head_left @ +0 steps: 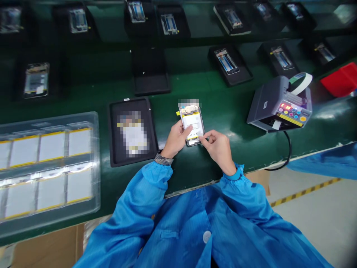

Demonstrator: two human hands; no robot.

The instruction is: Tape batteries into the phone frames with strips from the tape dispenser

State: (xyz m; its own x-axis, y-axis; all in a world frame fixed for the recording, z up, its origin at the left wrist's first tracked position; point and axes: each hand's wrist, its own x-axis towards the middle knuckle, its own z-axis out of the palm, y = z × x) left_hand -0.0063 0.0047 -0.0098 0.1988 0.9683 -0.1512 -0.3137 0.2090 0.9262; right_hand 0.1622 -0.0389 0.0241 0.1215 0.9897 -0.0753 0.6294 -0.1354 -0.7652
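Note:
An opened phone [193,124] with a white battery showing inside is held over the green bench [223,149]. My left hand [177,139] grips the phone along its left side, thumb lying over the battery. At the lower right corner of the phone, my right hand [219,148] has thumb and forefinger pinched together; whatever lies between those fingertips is too small to make out. A yellow tab juts from the phone's upper left edge. To the left rests a black tray [111,149] with a blurred-out phone in it.
A clear plastic tray [96,160] of several white batteries [79,141] lies at the left. On the right stands a grey tape dispenser [264,104] with a black cable [289,152]. Several black trays [237,76] with phones line the back. A red bin [340,80] sits far right.

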